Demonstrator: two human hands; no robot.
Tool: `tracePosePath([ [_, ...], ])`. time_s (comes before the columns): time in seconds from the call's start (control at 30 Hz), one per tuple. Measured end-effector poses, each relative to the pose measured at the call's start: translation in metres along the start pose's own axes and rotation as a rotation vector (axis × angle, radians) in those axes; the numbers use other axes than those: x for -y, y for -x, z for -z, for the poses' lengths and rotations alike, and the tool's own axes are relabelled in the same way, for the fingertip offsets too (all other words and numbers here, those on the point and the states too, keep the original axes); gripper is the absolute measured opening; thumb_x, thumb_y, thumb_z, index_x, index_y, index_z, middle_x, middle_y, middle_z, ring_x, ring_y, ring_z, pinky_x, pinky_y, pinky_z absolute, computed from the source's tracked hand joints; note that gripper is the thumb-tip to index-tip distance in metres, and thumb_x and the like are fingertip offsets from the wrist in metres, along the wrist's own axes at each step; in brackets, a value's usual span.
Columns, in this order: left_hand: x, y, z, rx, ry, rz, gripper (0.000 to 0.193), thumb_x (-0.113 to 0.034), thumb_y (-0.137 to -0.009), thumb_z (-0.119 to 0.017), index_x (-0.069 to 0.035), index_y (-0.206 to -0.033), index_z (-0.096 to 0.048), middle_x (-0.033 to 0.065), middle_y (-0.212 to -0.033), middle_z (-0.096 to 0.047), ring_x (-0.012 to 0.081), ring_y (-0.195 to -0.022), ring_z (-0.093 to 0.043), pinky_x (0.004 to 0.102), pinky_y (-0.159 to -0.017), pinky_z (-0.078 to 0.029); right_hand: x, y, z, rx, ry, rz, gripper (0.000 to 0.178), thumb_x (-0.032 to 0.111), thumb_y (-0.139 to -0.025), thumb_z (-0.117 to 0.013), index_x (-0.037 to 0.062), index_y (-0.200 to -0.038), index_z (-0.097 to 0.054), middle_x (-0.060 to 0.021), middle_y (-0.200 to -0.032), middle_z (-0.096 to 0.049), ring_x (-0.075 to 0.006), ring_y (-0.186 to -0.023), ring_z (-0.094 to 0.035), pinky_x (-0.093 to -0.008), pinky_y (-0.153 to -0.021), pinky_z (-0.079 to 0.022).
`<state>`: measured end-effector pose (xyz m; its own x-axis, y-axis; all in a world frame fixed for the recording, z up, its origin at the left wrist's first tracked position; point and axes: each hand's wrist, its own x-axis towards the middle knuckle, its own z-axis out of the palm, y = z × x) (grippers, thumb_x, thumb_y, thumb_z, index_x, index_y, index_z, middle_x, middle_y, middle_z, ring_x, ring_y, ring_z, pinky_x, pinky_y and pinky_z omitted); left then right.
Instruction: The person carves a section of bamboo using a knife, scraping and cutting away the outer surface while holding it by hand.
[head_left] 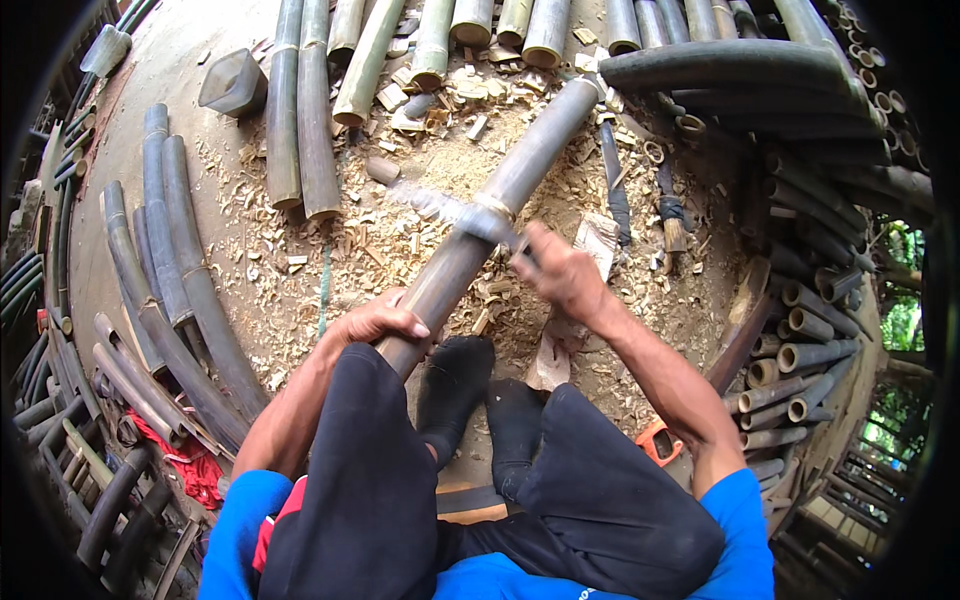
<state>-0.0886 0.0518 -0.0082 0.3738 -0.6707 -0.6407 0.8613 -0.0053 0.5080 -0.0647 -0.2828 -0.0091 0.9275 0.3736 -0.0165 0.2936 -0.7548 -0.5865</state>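
A thick grey-brown bamboo pole slants from between my knees up to the far right, with a pale ring at its joint. My left hand is closed round its near part, thumb on top. My right hand, just right of the pole, grips the dark handle of a knife. Smeared by motion, the knife's blade lies across the pole at the joint and points left; whether it cuts in, I cannot tell. My feet in dark socks rest beside the pole's near end, which is hidden by my knee.
Shavings and sawdust cover the ground. To the right lie a dark blade tool, a cloth-wrapped tool and an orange handle. Bamboo poles lie around, stacked bamboo at right. A clear plastic tub stands far left.
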Motion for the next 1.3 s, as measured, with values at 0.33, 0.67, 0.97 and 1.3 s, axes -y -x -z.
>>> tracePosePath([
  [0.33, -0.027, 0.012, -0.021, -0.591, -1.177, 0.013, 0.074, -0.041, -0.060, -0.087, 0.003, -0.114, -0.062, 0.0268, -0.105, -0.070, 0.0401, -0.102, -0.070, 0.0476, -0.088, -0.055, 0.018, -0.001, 0.048, 0.095, -0.356, -0.613, 0.054, 0.062, -0.107, -0.045, 0.0079, -0.112, -0.047, -0.0031, -0.076, -0.054, -0.0137, -0.060, -0.056, -0.0375, -0.053, -0.051],
  [0.67, -0.028, 0.016, -0.054, -0.667, -1.156, 0.021, 0.070, -0.038, -0.060, -0.087, 0.006, -0.110, -0.065, 0.0289, -0.102, -0.072, 0.0421, -0.100, -0.072, 0.0482, -0.088, -0.056, 0.019, -0.003, 0.026, 0.135, -0.094, -0.411, 0.032, 0.036, -0.111, -0.053, 0.0048, -0.106, -0.045, -0.0038, -0.065, -0.053, -0.0154, -0.047, -0.050, -0.0326, -0.037, -0.046],
  [0.97, -0.022, 0.013, -0.040, -0.570, -0.940, 0.052, 0.078, -0.034, -0.057, -0.089, 0.005, -0.122, -0.067, 0.0239, -0.106, -0.074, 0.0354, -0.101, -0.072, 0.0430, -0.091, -0.055, 0.017, 0.006, 0.029, 0.246, -0.036, -0.349, 0.036, 0.041, -0.113, -0.047, 0.0052, -0.110, -0.047, -0.0077, -0.069, -0.058, -0.0160, -0.051, -0.054, -0.0383, -0.038, -0.042],
  [1.3, -0.004, 0.007, -0.014, -0.478, -0.782, 0.010, 0.082, -0.033, -0.054, -0.093, 0.005, -0.121, -0.067, 0.0199, -0.101, -0.073, 0.0308, -0.097, -0.071, 0.0419, -0.085, -0.055, 0.011, 0.013, 0.006, 0.023, 0.029, -0.009, 0.037, 0.040, -0.113, -0.048, 0.0032, -0.109, -0.048, -0.0055, -0.068, -0.056, -0.0117, -0.046, -0.049, -0.0324, -0.034, -0.042],
])
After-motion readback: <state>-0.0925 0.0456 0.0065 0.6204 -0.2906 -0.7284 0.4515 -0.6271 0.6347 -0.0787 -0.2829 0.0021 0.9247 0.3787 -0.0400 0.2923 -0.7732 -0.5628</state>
